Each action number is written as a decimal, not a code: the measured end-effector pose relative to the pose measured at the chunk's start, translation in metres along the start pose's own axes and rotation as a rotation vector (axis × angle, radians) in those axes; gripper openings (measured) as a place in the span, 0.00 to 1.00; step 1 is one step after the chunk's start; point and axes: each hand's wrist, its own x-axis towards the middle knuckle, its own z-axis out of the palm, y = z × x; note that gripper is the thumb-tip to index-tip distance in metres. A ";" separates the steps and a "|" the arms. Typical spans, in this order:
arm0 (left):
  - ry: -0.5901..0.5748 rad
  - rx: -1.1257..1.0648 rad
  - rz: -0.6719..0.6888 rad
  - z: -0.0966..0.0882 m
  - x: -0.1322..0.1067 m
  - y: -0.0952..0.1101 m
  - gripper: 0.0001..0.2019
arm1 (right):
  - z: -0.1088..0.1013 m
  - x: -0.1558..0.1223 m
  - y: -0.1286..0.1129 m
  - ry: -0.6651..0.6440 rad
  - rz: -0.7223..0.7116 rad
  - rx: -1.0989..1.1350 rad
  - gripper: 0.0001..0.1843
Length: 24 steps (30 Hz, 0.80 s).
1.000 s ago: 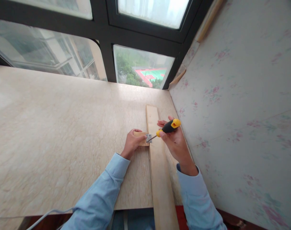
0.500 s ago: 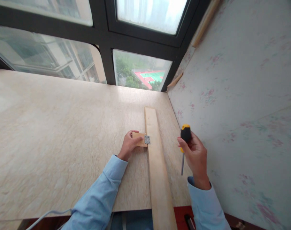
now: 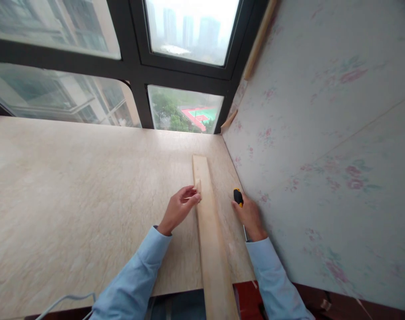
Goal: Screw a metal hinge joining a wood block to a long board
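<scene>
Here, the small wooden piece: we find it just right of the frame's middle and a little below it, at the left edge of the plank; the fingers partly cover it, so we cannot tell its exact tilt.
Plank: we see it long and pale, running from just below the frame's middle down to the bottom edge.
Left hand: its thumb and fingers stand narrow, a small gap between them, right at the small wooden piece; we cannot tell whether they grip it or only touch it.
Right hand: closed round a screwdriver, to the right of the plank and near the wall.
Screwdriver: we make out a black and yellow handle pointing up the frame, its metal shaft showing below the hand.
Desk: beige and marbled, filling the left and centre, under the plank.
Cable: light-coloured, at the lower left.
Wall: flowered, across the right side.
Window frame: dark, along the top.
</scene>
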 end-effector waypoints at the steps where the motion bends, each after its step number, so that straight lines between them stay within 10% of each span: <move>1: -0.028 0.139 0.109 0.004 -0.002 0.000 0.22 | 0.000 0.000 0.002 0.001 0.001 0.001 0.20; 6: -0.169 0.783 0.538 0.021 -0.012 0.005 0.18 | 0.001 0.001 0.009 -0.001 -0.006 -0.025 0.21; 12: -0.226 1.278 0.518 0.052 -0.025 0.011 0.14 | 0.004 0.003 0.008 -0.013 0.020 -0.102 0.20; 24: -0.275 1.398 0.720 0.073 -0.031 0.015 0.12 | 0.005 -0.001 0.000 -0.014 0.056 -0.151 0.22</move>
